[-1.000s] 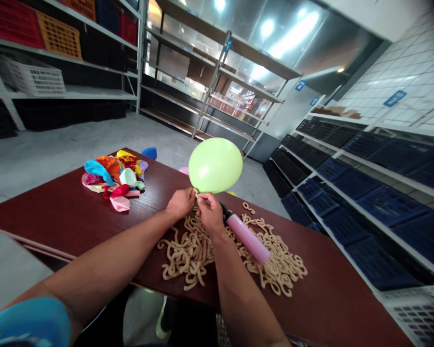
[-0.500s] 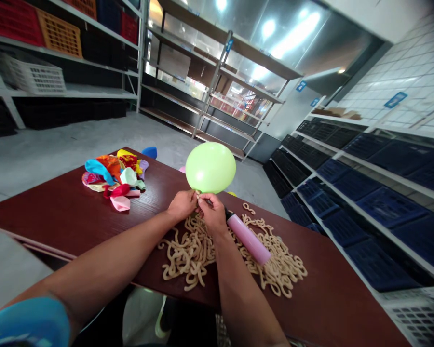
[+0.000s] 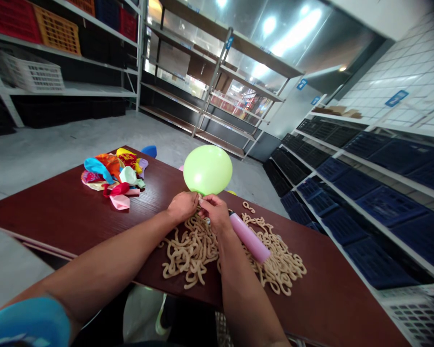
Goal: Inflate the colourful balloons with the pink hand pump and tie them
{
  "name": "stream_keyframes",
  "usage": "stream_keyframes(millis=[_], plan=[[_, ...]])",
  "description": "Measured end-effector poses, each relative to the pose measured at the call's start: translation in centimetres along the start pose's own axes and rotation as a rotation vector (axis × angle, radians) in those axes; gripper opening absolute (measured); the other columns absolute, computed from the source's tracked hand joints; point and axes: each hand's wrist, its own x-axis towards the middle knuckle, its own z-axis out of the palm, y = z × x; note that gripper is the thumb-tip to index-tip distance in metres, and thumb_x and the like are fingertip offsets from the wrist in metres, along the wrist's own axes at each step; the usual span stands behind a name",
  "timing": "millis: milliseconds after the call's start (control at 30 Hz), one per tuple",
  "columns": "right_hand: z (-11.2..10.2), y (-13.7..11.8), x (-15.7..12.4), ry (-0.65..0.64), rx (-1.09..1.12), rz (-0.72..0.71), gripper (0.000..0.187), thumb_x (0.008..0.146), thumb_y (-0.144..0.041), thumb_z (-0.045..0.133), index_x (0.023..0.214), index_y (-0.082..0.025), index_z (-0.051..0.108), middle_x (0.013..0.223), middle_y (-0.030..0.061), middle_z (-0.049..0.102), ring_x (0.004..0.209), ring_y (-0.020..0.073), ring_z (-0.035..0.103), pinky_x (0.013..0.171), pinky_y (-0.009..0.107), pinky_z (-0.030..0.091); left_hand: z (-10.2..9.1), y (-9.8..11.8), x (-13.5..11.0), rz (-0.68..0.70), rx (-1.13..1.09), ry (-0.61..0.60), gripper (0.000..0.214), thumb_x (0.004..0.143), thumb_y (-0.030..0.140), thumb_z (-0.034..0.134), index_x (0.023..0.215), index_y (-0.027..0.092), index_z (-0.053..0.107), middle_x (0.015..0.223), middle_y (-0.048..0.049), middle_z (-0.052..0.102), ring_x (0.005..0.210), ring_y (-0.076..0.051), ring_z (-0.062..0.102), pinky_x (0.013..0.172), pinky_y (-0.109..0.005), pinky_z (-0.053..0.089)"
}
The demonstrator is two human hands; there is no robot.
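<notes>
An inflated light green balloon (image 3: 207,169) stands above my two hands, its neck down between my fingertips. My left hand (image 3: 183,206) is closed, pinching at the balloon's neck. Right beside it, my right hand (image 3: 215,210) has its thumb and finger pressed together at the same spot. The knot or neck itself is mostly covered by the fingers. Below the hands lies a heap of beige twisted cord-like pieces (image 3: 190,253), with more of them to the right. On that right part rests a pink cylinder (image 3: 249,237) with a dark end, next to my right wrist.
A pile of limp coloured balloons (image 3: 110,169) lies on the left of the dark red table (image 3: 58,212). A blue balloon (image 3: 149,151) shows beyond the table's far edge. Racks with dark blue crates (image 3: 379,212) stand at the right, bare metal shelving (image 3: 206,113) behind.
The balloon has shifted slightly left and down. My right hand has turned a little and moved slightly right, while both hands keep pinching at the balloon's neck.
</notes>
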Motion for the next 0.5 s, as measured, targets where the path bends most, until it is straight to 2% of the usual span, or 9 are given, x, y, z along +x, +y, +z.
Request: stream_keyframes(millis=[133,267,500], plan=[[0.24,0.01,-0.02,-0.001,-0.038,-0.059,0.019,0.065,-0.031,0.063,0.064,-0.018,0.048,0.041,-0.0088,0.049,0.033,0.0064,0.046,0.034,0.016,0.034,0.16,-0.07,0.23,-0.02,-0.149,-0.018,0.039,0.089,0.036,0.027,0.074,0.016,0.058,0.072,-0.0068,0.062,0.065,-0.015,0.054,0.06,-0.026,0.036],[0.51,0.45,0.21,0.06,0.012,-0.075,0.022,0.067,-0.033,0.061,0.067,-0.02,0.044,0.038,-0.0096,0.048,0.031,0.0076,0.046,0.033,0.016,0.034,0.46,-0.16,0.54,-0.02,-0.372,-0.044,0.04,0.088,0.038,0.028,0.067,0.016,0.054,0.064,-0.0041,0.059,0.06,-0.014,0.052,0.059,-0.025,0.037],[1.04,0.78,0.46,0.145,0.1,-0.056,0.024,0.065,-0.033,0.06,0.069,-0.021,0.04,0.048,-0.0067,0.056,0.034,0.0095,0.05,0.033,0.019,0.039,0.69,-0.74,0.8,0.1,-0.591,-0.103,0.041,0.088,0.043,0.028,0.066,0.016,0.05,0.059,-0.0009,0.055,0.058,-0.012,0.05,0.061,-0.024,0.039]])
